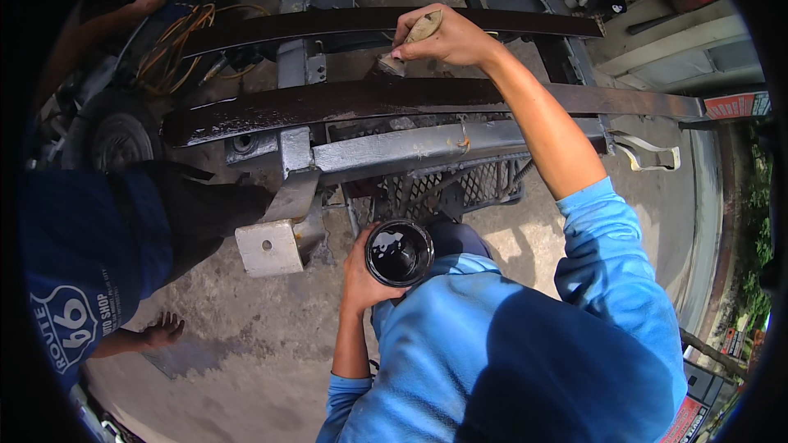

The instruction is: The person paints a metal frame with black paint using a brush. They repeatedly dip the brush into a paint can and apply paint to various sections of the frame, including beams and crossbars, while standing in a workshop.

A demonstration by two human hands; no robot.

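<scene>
My right hand point(439, 37) is closed around the pale wooden handle of a paintbrush point(423, 27). Its dark bristles point down and left, close over the near dark brown bar point(328, 102); whether they touch it I cannot tell. Wet-looking streaks shine on that bar's left end. Against my body, my left hand point(361, 279) grips a round paint can point(399, 253) of glossy black paint. A second dark brown bar point(328, 23) lies parallel, farther off. Both bars rest across a grey metal frame point(410, 148).
A person in a dark blue shirt point(90, 254) stands close at left, one hand point(164, 331) low. Another arm point(139, 0) reaches in at upper left near a wheel point(119, 139) and an orange cable point(172, 45). A white-ended bracket point(269, 248) juts toward me.
</scene>
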